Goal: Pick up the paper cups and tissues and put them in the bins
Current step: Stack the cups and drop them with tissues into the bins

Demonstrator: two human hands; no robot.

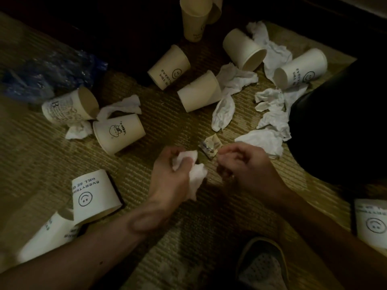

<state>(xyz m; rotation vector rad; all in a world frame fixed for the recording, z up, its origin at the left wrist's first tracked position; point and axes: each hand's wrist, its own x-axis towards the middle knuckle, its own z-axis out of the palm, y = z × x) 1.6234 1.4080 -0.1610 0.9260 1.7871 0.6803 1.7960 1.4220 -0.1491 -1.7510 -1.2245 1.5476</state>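
Note:
Several cream paper cups lie tipped on the ribbed carpet, among them a plain cup [200, 94] in the middle, a cartoon-printed cup [119, 132] and a smiley cup [95, 195] at lower left. Crumpled white tissues are scattered among them, such as a tissue [223, 114] at centre and a tissue pile [270, 122] on the right. My left hand [171, 174] grips a white tissue wad [195, 176]. My right hand [243, 162] hovers with curled fingers just right of a small crumpled paper scrap [210, 146]; nothing shows in its grasp.
A blue plastic bag [50, 74] lies at the far left. A large dark round object [339, 126], possibly a bin, fills the right side. A slipper [261, 266] is at the bottom. More cups [370, 225] sit at the right edge and a stack of cups [194, 19] at the top.

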